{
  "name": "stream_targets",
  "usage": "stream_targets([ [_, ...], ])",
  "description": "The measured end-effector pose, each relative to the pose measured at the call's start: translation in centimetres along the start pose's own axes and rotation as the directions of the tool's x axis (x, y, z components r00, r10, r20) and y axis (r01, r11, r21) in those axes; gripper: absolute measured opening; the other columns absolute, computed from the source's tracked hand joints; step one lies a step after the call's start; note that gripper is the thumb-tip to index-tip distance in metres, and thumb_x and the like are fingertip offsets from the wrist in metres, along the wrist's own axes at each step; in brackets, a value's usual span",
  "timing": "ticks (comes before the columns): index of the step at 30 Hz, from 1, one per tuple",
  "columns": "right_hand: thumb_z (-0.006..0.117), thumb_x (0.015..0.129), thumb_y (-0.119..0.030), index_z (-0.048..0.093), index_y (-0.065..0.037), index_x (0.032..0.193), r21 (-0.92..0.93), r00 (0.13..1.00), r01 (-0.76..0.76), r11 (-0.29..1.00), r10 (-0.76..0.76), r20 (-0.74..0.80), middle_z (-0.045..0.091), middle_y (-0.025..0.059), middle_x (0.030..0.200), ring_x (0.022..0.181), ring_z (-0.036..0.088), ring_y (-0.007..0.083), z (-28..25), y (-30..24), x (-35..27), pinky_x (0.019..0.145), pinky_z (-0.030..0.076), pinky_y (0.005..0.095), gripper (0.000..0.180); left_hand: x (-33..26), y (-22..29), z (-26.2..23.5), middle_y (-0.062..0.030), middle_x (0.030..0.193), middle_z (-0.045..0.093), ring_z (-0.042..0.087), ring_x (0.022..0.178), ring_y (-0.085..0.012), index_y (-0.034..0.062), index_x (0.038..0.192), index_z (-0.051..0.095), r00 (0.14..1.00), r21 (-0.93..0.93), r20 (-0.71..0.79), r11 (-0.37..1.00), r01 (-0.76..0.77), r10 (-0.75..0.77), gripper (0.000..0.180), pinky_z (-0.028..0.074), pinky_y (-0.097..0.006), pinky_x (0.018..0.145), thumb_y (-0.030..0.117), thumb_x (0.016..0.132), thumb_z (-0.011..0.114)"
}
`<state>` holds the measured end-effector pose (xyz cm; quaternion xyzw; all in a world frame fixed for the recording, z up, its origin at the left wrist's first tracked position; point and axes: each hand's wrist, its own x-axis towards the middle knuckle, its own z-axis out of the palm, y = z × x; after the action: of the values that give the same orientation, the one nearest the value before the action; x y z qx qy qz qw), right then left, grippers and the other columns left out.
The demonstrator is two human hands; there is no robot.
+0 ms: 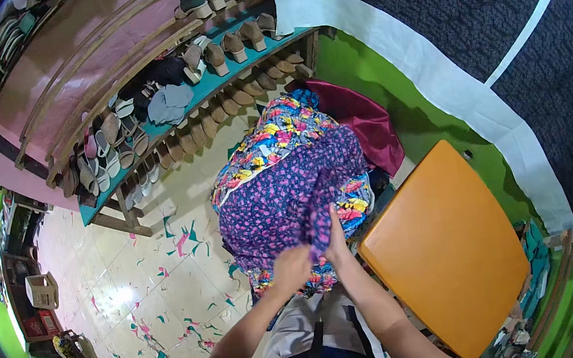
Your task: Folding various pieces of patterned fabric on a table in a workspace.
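A navy-purple cloth with small pink flowers (262, 214) lies spread over a large heap in front of me. My left hand (293, 268) is closed on a gathered, slightly blurred fold of this cloth. My right hand (336, 239) grips the same fold from its right side, thumb pointing away from me. Beneath and behind it is a bright cloth with yellow, red and blue flowers (294, 122), which also shows along the heap's near and right edges. What lies under the cloths is hidden. A shiny maroon cloth (372, 133) hangs behind the heap on the right.
An orange tabletop (445, 249) stands close on my right. Wooden racks with a teal shelf (214, 80) hold several rows of shoes at the back left. Pink and teal scraps (183, 242) litter the tiled floor (119, 271). A dark cloth with a white border (446, 23) hangs at the far right.
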<state>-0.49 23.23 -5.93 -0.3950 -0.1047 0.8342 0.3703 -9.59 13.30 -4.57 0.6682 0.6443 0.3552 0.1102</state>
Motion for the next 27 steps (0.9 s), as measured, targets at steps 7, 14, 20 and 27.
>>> stream_targets([
  [7, 0.054, 0.068, -0.013, 0.06, -0.003, 0.079, -0.277, 0.998, -0.048, 0.96, 0.035, -0.052, 0.059, 0.0072, 0.08, 0.081, 0.055, 0.0188, -2.5, -2.2, 1.3, 0.08, 0.041, 0.0278, 0.016, -0.7, 3.8, -1.2, -0.0099, 0.082, 0.056, 0.055, 0.076, -0.0271, 0.0054, 0.083, 0.055, 0.831, -0.195, 0.482, 0.958, -0.209, 0.279, 0.021, 0.043, -0.035, 0.069, 0.022, 0.07, 0.058],
  [14, 0.049, 0.056, 0.002, 0.057, 0.0, 0.074, -0.053, 0.981, 0.142, 0.988, -0.134, 0.14, 0.059, 0.008, 0.072, 0.066, 0.059, 0.0204, -5.6, -7.8, -2.3, 0.063, 0.051, 0.0298, 0.02, 4.1, 0.5, -4.0, -0.0147, 0.098, 0.053, 0.052, 0.092, -0.0307, 0.0047, 0.103, 0.052, 0.998, -0.1, 0.062, 0.995, 0.021, -0.015, 0.029, 0.041, -0.038, 0.081, 0.017, 0.077, 0.053],
  [20, 0.049, 0.058, -0.003, 0.057, 0.001, 0.082, 0.128, 0.967, 0.245, 0.961, -0.251, 0.036, 0.06, 0.0099, 0.074, 0.061, 0.06, 0.0223, -12.1, -14.0, -6.6, 0.06, 0.052, 0.0336, 0.025, 7.8, -0.7, -3.4, -0.0186, 0.112, 0.045, 0.044, 0.104, -0.0341, 0.0, 0.116, 0.043, 0.999, -0.073, -0.032, 0.997, 0.01, -0.012, 0.04, 0.035, -0.04, 0.09, 0.017, 0.08, 0.05],
  [27, 0.04, 0.081, -0.013, 0.054, 0.006, 0.104, 0.183, 0.596, 0.789, 0.587, -0.803, 0.009, 0.056, 0.0173, 0.106, 0.095, 0.056, 0.0286, -12.0, -21.3, -18.7, 0.086, 0.044, 0.044, 0.033, 9.2, 0.9, 2.5, -0.0191, 0.114, 0.044, 0.044, 0.105, -0.0351, -0.0001, 0.119, 0.04, 0.983, -0.091, 0.18, 0.996, 0.001, 0.016, 0.042, 0.034, -0.042, 0.09, 0.024, 0.085, 0.047],
])
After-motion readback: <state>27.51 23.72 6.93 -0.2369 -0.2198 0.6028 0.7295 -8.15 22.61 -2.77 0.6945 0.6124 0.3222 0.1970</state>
